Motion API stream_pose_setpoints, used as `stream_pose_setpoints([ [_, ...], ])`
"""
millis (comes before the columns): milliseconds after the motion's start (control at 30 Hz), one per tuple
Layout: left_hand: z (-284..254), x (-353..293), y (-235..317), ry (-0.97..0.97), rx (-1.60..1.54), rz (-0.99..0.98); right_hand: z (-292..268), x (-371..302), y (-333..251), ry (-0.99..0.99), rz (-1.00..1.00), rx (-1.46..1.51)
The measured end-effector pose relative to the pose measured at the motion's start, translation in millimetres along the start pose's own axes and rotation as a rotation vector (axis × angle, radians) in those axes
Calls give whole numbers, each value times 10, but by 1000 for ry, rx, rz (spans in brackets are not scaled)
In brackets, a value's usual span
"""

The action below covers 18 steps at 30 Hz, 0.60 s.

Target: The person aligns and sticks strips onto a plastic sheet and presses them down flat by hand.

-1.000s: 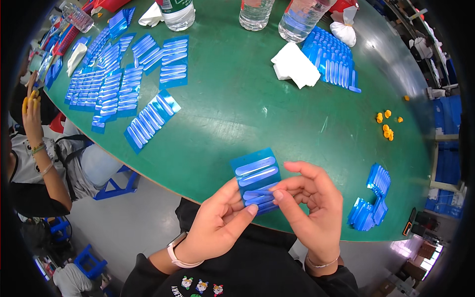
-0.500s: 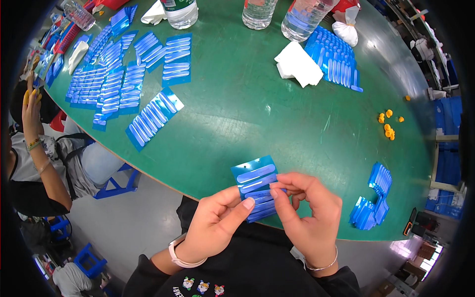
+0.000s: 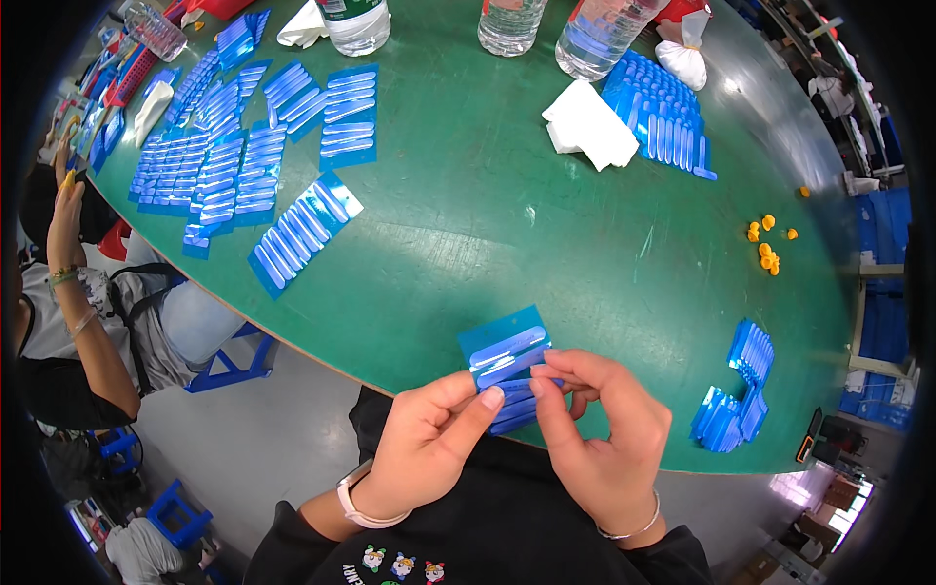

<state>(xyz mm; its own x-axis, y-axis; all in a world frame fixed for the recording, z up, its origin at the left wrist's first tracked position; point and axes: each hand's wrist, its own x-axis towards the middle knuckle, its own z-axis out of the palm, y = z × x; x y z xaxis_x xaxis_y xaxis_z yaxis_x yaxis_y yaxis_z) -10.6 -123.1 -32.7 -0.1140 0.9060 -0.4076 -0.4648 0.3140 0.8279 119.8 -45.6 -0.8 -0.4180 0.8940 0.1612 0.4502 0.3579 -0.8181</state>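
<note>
A sheet of blue film (image 3: 505, 333) with several long, rounded blue strips (image 3: 509, 356) across it is held near the table's front edge. My left hand (image 3: 421, 450) grips its left side, thumb on top of the lower strips. Thumb and fingertips of my right hand (image 3: 612, 429) are pinched at the sheet's right edge, by the end of a middle strip. Between the upper and lower strips the sheet looks bent. Whether the right fingertips hold the strip or only the film's edge is hidden.
More strip sheets lie at the left (image 3: 214, 146), with one single sheet (image 3: 302, 234) nearer. Far right are a strip stack (image 3: 663, 122), white paper (image 3: 588, 127) and water bottles (image 3: 606, 39). Orange pieces (image 3: 768, 258) and folded blue strips (image 3: 731, 400) lie right. Another person's arm (image 3: 93, 351) is left.
The sheet has bent more at its middle, and its upper strips have tipped. My right fingertips have shifted slightly down and left. The other person's raised hand has moved a little.
</note>
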Motion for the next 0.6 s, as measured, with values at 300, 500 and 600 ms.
stream_pose_setpoints([
  [300, 33, -4, 60, 29, 101, 98, 10, -19, 21, 119, -283, -338],
  [500, -1, -10, 12, 31, -13, 103, -248, 75, 98, 187, 41, -90],
  [600, 47, 12, 63, -24, -67, 66, -257, 75, 258, -48, 110, 166],
])
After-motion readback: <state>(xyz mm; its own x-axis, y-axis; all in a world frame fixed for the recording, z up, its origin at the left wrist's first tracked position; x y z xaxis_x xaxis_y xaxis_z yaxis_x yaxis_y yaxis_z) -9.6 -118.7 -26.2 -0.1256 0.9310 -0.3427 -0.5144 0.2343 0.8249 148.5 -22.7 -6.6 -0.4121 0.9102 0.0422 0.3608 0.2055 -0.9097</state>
